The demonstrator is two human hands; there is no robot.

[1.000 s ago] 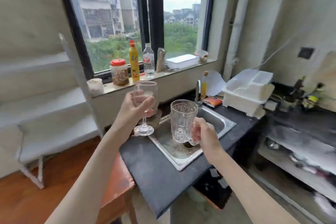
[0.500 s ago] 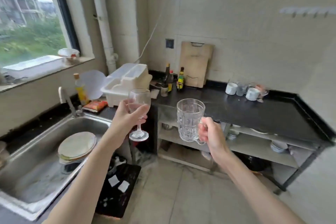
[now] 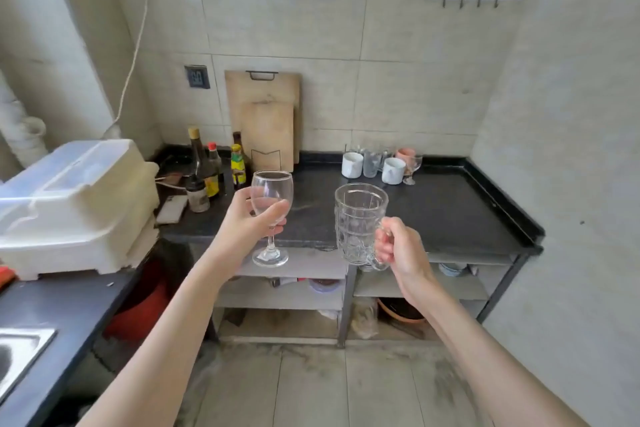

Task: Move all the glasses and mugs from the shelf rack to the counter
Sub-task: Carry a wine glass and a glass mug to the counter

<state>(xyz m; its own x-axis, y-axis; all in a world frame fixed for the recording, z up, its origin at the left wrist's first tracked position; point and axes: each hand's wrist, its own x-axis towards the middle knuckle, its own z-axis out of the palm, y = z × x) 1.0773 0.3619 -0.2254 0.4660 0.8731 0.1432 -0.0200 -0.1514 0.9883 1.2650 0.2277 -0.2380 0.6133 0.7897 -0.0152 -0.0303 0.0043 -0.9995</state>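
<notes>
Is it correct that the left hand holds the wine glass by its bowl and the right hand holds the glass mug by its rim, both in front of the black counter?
Not quite. In the head view the right hand holds the glass mug by its handle, not its rim. The rest stands: the left hand holds the wine glass by its bowl, before the black counter.

Black counter [image 3: 450,204] bears mugs [image 3: 352,165], bottles [image 3: 211,175], cutting boards [image 3: 266,121].

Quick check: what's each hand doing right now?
Left hand: closed around the wine glass, at its bowl.
Right hand: closed on the glass mug, by its handle.
</notes>
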